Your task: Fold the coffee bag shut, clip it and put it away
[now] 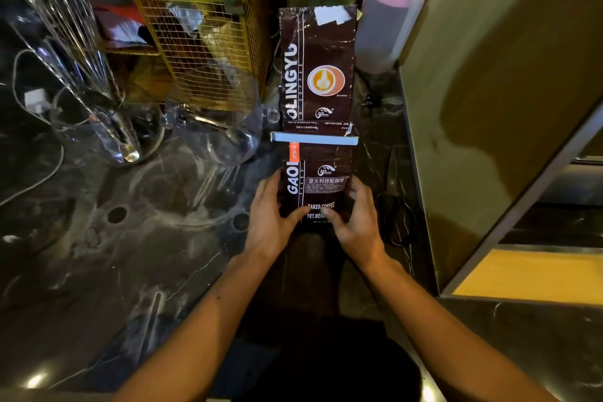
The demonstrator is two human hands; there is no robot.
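Observation:
A tall dark brown coffee bag (318,88) with white lettering stands on the dark marble counter (137,238), its top flat and upright. A light blue clip (315,138) spans the bag across its middle. My left hand (272,214) grips the bag's lower left side with the thumb on the front. My right hand (354,215) grips the lower right side, thumb also pressed on the front near the bottom text. The bag's bottom edge is hidden behind my fingers.
A glass pitcher (218,127) and a glass holding whisks (98,127) stand to the left. Behind them is a gold wire basket (195,26). A pink-lidded container (391,10) stands right of the bag, beside a tall metal panel (489,91). Black scissors (396,215) lie at the right.

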